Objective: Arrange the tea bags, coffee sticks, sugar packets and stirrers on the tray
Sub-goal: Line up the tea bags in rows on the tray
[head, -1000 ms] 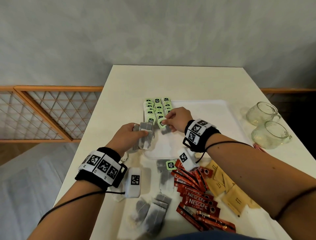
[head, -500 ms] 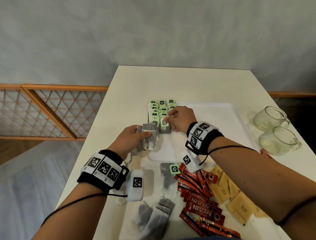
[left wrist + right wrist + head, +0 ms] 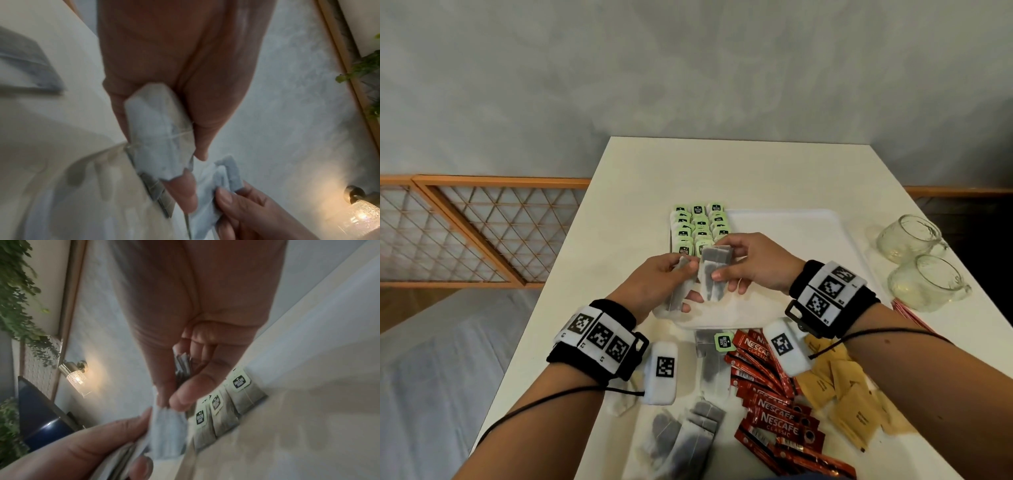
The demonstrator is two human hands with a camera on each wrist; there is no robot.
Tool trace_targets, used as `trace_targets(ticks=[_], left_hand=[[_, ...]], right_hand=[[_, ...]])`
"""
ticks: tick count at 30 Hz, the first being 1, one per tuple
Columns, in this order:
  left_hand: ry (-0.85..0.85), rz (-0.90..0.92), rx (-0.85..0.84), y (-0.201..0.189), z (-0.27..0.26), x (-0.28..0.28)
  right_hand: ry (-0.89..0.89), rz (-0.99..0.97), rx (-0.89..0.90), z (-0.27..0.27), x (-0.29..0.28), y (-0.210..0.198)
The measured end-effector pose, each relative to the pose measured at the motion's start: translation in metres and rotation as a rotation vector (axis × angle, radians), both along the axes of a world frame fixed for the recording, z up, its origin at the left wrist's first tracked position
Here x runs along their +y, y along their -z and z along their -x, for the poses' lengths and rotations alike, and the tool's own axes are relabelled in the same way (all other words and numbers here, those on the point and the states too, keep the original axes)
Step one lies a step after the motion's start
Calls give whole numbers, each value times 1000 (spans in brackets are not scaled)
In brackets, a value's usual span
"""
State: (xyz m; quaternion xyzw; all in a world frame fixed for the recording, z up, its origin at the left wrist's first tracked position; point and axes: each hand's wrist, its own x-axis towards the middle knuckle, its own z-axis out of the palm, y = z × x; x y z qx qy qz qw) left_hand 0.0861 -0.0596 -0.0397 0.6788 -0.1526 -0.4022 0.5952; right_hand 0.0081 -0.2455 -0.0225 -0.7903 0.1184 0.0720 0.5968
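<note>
Over the white tray's [image 3: 791, 246] near left corner, my left hand [image 3: 681, 274] grips a small stack of grey tea bags [image 3: 677, 291]. My right hand [image 3: 722, 265] pinches one more tea bag [image 3: 713, 274] right beside that stack. The left wrist view shows the left hand [image 3: 185, 162] curled around its tea bags [image 3: 160, 138]. In the right wrist view the right hand [image 3: 174, 395] pinches thin bags [image 3: 182, 365]. Rows of tea bags with green tags [image 3: 700, 226] fill the tray's left side. Red coffee sticks [image 3: 774, 407], tan sugar packets [image 3: 842, 404] and loose tea bags [image 3: 685, 438] lie on the table near me.
Two glass cups [image 3: 909, 236] [image 3: 928, 282] stand right of the tray, with red-striped stirrers [image 3: 909, 313] beside them. One tagged tea bag [image 3: 710, 366] lies just below the tray. The tray's middle and right part is bare. The table's left edge runs close to my left arm.
My right hand came back from the tagged rows on the tray to the left hand and now pinches a tea bag beside the stack. Both hands rose slightly.
</note>
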Motion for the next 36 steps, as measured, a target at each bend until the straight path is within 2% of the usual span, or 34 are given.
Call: trace_targets(ticks=[6,9,11,13,18,22,25,30,36], left_hand=[[-81,-12,126,3,0,1],[-9,38,229,-3,7,-6],[15,116,314,-7,12,-9],[-21,138,316,-8,15,-12],[-178,126,225,-4,15,-14],[-250,86,47,-3,12,-13],[-239,56,-60,-3,14,-13],[-226,82,-70,-3,16,-12],[-242,88,-72,1,14,-8]], right_hand=[[271,123,-231,5,-8,11],[267,334,-388,9,5,14],[215,396,-487,14,16,15],[159,431,-536,16,21,18],[108,376,-490,18,22,11],[278,148,-426,16,22,6],[352,173,-331,8,20,10],[384,101,-242,1,17,10],[445,-109,-222,4,9,8]])
